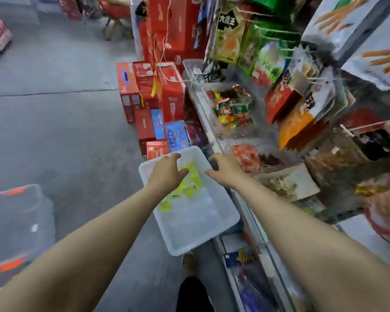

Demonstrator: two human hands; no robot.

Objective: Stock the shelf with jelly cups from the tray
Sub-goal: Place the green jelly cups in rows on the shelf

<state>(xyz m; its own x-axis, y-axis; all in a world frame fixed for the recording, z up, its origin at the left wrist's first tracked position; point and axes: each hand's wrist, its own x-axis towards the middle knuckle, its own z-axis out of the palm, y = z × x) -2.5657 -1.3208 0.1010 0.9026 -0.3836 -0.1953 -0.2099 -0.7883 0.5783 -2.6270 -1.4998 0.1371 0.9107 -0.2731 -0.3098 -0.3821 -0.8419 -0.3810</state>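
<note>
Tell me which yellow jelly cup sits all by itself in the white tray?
The yellow jelly cup nearest the person, in the white tray, lies apart. The other jelly cups bunch together by the left hand.

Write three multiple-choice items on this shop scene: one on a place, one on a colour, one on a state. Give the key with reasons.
1. Where do the jelly cups lie?
A. in the white tray
B. on the floor
C. in the clear bin

2. What colour are the cups?
A. red
B. yellow-green
C. blue

3. How is the left hand?
A. clenched in a fist
B. fingers spread above the cups
C. gripping a red box

Key: A, the cups sit at the tray's far end; B, they show yellow-green against the white; B, its fingers reach open over them, while the right hand is at the tray's right rim.
</note>
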